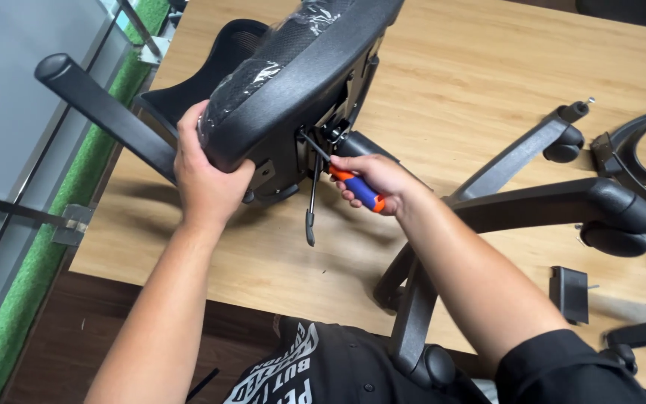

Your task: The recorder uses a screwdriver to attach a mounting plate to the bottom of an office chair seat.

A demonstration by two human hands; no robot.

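The right hand [374, 179] has its grip closed tight around the orange and blue handle of a screwdriver [357, 188], and the thin metal tip points up into the black metal bracket [332, 135] under the seat. The left hand [207, 176] has its grip wrapped over the rounded edge of the black padded chair seat [300, 67], which is tipped up on its side over the light wooden surface [457, 67]. The seat is partly covered in clear plastic wrap, so it looks slippery there; the bare thick edge seems the better place to hold. It looks big, stiff and rather heavy, so it likely needs a firm hold to keep from tipping. A thin black lever [312, 198] hangs down from the bracket. A black armrest [106, 112] sticks out to the left. The black star-shaped chair base with wheels [562, 206] lies to the right on the surface, near a small black block [569, 293].
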